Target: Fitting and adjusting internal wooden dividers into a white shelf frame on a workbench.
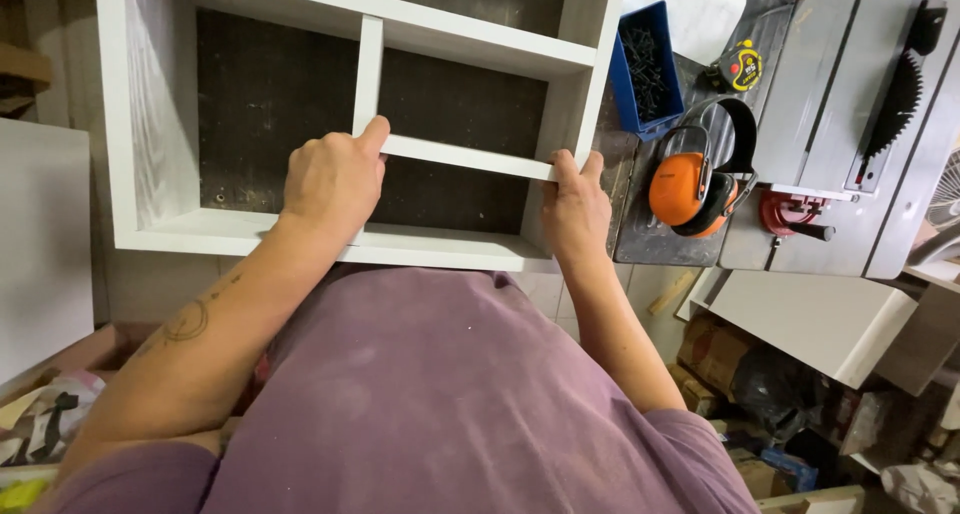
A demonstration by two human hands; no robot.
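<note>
A white wooden shelf frame [150,224] with inner dividers lies flat on a dark workbench. A short white horizontal divider [460,157] spans between an upright divider [368,69] and the frame's right wall. My left hand [332,179] rests curled at the divider's left end, index finger on the joint with the upright. At the divider's right end my right hand [574,209] grips it against the frame's right wall, fingers over the wood.
A blue bin of dark screws [645,69] sits right of the frame. Orange ear defenders [692,179], a yellow tape measure [742,66] and a table saw with its blade [895,94] lie further right. A white board [40,244] stands at left; boxes clutter the floor.
</note>
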